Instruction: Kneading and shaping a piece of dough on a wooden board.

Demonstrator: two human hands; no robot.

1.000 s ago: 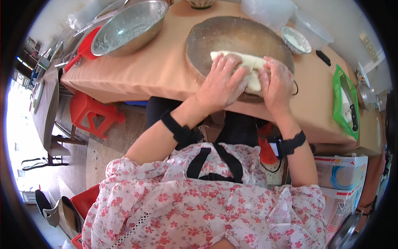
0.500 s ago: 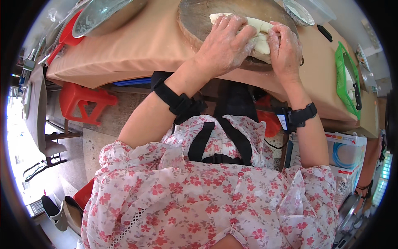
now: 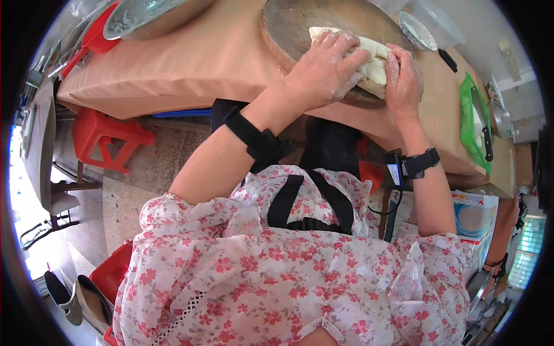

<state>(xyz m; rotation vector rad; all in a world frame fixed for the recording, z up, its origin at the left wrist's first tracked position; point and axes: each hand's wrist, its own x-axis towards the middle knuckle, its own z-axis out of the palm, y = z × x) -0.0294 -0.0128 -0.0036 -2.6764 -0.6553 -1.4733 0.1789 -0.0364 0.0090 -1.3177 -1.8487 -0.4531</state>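
Observation:
A pale, soft piece of dough (image 3: 376, 67) lies on a round wooden board (image 3: 287, 30), near the board's front edge. My left hand (image 3: 330, 68) presses over its left part, fingers curled across the top, and one end of the dough sticks out beyond the fingertips. At the dough's right end, my right hand (image 3: 404, 85) grips with thumb and fingers. Between the hands the dough shows folds. White flour coats the fingers of both hands. What lies under the palms is hidden.
A metal bowl (image 3: 154, 22) and a red long-handled scoop (image 3: 99, 36) stand at left on the cloth-covered table (image 3: 173, 78). To the right are a floury bowl (image 3: 418, 32), a black object (image 3: 448, 60) and a green basket (image 3: 467, 118) with a knife (image 3: 487, 141). A red stool (image 3: 108, 134) stands below.
The whole view has shifted a little, so board, dough and hands appear lower and further right. Both hands stay on the dough, with little visible change in their hold.

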